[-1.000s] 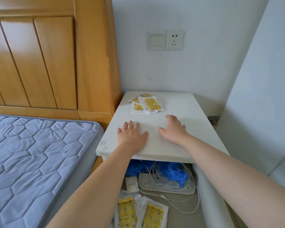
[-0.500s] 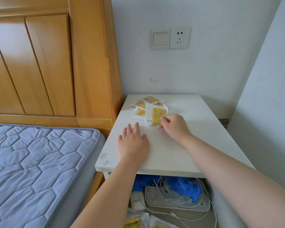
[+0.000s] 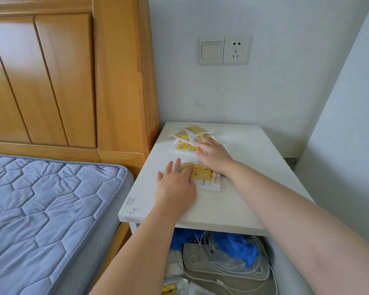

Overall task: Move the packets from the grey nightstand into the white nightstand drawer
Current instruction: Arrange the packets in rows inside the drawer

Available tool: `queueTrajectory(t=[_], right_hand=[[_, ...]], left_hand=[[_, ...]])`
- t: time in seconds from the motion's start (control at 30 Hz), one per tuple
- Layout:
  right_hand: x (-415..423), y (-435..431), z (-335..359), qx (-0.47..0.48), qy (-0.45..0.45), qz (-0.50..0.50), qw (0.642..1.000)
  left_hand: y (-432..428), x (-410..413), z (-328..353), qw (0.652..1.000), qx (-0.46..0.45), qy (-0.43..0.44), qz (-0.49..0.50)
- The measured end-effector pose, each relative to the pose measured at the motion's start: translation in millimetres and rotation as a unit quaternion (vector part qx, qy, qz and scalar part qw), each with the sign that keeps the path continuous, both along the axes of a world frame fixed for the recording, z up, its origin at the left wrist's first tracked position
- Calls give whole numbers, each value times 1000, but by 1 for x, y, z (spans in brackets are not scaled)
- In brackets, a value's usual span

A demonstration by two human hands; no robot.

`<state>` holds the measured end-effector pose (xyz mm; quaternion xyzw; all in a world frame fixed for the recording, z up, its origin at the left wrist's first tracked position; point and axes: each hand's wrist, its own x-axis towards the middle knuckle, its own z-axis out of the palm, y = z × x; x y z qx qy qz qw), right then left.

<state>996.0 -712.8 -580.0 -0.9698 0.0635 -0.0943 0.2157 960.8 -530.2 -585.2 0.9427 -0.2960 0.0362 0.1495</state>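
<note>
— Any writing you can read on the packets?

— No. The pile of packets (image 3: 186, 144) at the upper left of the nightstand top (image 3: 260, 171) is yellow with small cartoon figures and white sealed edges, but the print is too small to make out. A single packet (image 3: 202, 173) lies apart from the pile, lower down, with a white strip along its lower edge; nothing is legible there either.

— And the hands?

— Both lie flat, gripping nothing. The left hand (image 3: 175, 186) rests palm down on the top, fingers straight, fingertips touching the left end of the single packet. The right hand (image 3: 214, 155) reaches further up the frame, fingers extended and spread, lying across the right side of the pile.

— What is below?

— An open drawer (image 3: 239, 283) under the top, at the bottom centre. It holds a crumpled blue plastic bag (image 3: 239, 245), white cables (image 3: 262, 259) looped over a flat white device (image 3: 200, 260), and a small pale container (image 3: 175, 262) with a few letters that I cannot read for certain. Another yellow packet (image 3: 168, 290) shows at the very bottom edge.

— Around it?

— A wall switch (image 3: 211, 50) and socket (image 3: 235, 50) above, at upper centre. A wooden headboard (image 3: 51, 81) fills the upper left, and a blue quilted mattress (image 3: 41, 209) the lower left, just beside the nightstand.
</note>
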Motion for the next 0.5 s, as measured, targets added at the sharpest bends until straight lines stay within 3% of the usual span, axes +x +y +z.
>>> queueTrajectory(t=[0.1, 0.17, 0.37, 0.5], right_hand=[[6, 2, 3, -57, 96, 12, 994], [2, 2, 3, -56, 108, 10, 993], [-49, -9, -6, -67, 19, 25, 997], [-89, -17, -6, 41, -110, -51, 992]], left_hand=[[1, 1, 2, 1000, -4, -2, 18], [2, 1, 2, 1000, -3, 1, 30], [2, 0, 1, 997, -22, 3, 76], [0, -2, 2, 997, -8, -16, 80]])
